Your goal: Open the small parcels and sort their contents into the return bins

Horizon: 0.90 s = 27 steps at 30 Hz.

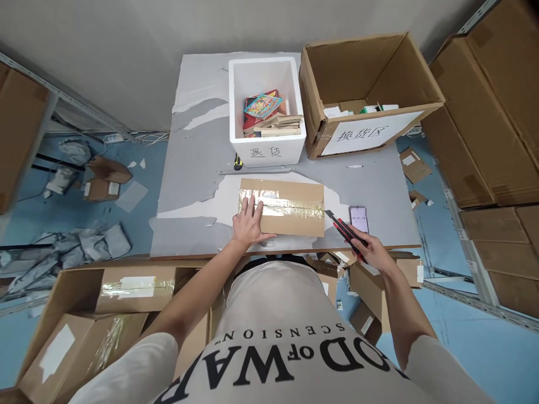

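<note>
A flat brown cardboard box (295, 224), with clear tape along its middle, lies near the front edge of the table. My left hand (249, 223) rests on the box's left end, fingers spread and flat. Gripped in my right hand (370, 249) is a black and red utility knife (346, 231). Its blade is out and the tip points at the box's right end, close to it; whether they touch I cannot tell. Just beyond my right hand, a phone (359, 217) showing a timer lies on the table.
Behind the box stand a white foam bin (269, 150) holding books and thin packs, and a large open carton (370, 120) with small boxes inside. A yellow and black tool (238, 163) lies by the bin. Parcels fill a big carton (46, 292) at left; cartons (471, 123) are stacked right.
</note>
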Available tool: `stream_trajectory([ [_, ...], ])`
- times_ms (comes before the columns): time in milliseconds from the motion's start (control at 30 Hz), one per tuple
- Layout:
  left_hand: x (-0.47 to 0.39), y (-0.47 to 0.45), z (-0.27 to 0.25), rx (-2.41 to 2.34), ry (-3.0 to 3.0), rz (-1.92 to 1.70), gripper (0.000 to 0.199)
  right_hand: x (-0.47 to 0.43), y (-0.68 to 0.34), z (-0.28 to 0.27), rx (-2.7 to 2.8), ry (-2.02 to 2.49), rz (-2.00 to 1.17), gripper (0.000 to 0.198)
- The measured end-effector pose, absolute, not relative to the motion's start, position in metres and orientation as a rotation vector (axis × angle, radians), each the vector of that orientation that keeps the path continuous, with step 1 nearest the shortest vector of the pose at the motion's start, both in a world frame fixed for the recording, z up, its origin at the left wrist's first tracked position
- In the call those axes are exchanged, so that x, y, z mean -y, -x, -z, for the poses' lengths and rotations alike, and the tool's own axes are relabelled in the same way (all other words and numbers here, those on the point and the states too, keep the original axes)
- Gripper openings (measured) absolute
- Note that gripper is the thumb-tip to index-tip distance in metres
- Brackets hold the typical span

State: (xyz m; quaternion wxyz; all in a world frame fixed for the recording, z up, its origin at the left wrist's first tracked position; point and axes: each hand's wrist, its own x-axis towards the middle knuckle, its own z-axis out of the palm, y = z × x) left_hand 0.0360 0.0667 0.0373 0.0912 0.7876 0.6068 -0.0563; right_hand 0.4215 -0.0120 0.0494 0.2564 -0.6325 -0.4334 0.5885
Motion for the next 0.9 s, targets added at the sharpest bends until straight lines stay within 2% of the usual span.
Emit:
stream_trajectory([
  [200, -0.067, -0.038, -0.042, -1.812, -2.328, 0.305, 0.112, 0.033, -0.425, -0.049, 1.032, 1.633, -1.756, 0.074],
  [567, -0.068, -0.036, -0.042, -1.774, -2.282, 0.176, 0.112, 0.046, -0.431, -0.046, 0.976, 1.608, -1.745, 0.066],
  [733, -0.065, -0.033, -0.042, -1.723, -2.212, -0.065, 0.113, 0.06, -0.426, -0.044, 0.741, 1.51, -1.459, 0.06],
  [800, -0.065, -0.029, -0.043, -1.707, -2.139, -0.22, 0.103, 0.06, -0.41, -0.038, 0.581, 1.464, -1.316, 0.047],
  [900, -0.081, -0.013, -0.044, -1.768, -1.992, -0.519, 0.074, 0.053, -0.375, -0.025, 0.365, 1.45, -1.279, 0.036],
])
